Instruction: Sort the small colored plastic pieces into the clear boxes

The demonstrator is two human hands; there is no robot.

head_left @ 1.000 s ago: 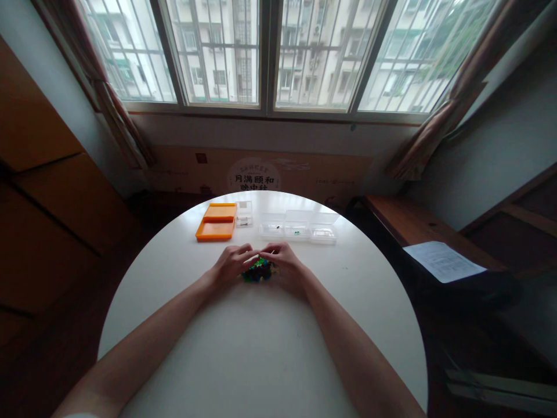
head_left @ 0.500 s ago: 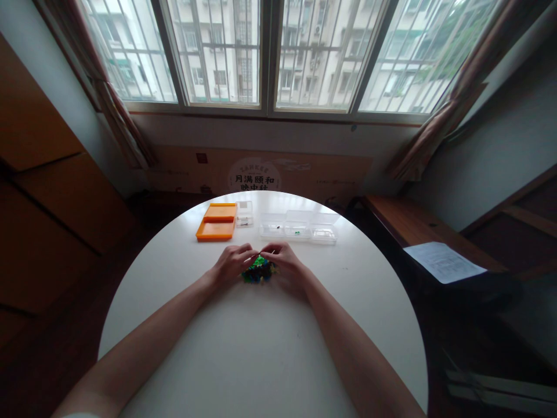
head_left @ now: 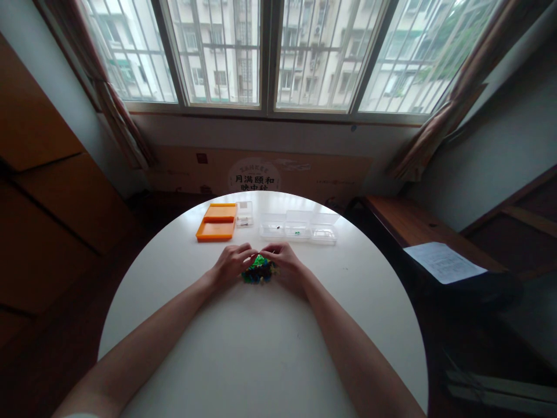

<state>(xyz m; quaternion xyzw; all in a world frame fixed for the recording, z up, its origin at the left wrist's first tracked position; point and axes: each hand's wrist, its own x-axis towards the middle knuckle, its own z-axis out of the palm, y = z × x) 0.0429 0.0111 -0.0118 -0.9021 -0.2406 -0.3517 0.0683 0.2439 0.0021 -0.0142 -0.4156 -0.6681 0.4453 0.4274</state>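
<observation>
A heap of small green, blue, dark and yellowish pieces (head_left: 258, 271) lies on the white round table (head_left: 243, 348). My left hand (head_left: 234, 259) is at the heap's left edge, its fingers bent and closed near the far side. From the right, my right hand (head_left: 284, 258) comes in with thumb and fingers pinched together. The fingertips of both hands meet just above the heap's far edge. Whatever lies between them is too small to make out. Part of the heap is covered by the fingers.
Beyond the left hand stands an open orange case (head_left: 216, 228), with a small clear box (head_left: 244, 220) beside it. Clear boxes with raised lids (head_left: 319, 233) stand behind the right hand; one holds green bits. A paper sheet (head_left: 444, 262) lies off the table at the right.
Both hands stay almost in place above the heap. Only a very slight shift shows at the fingertips; the boxes and the case have not moved.
</observation>
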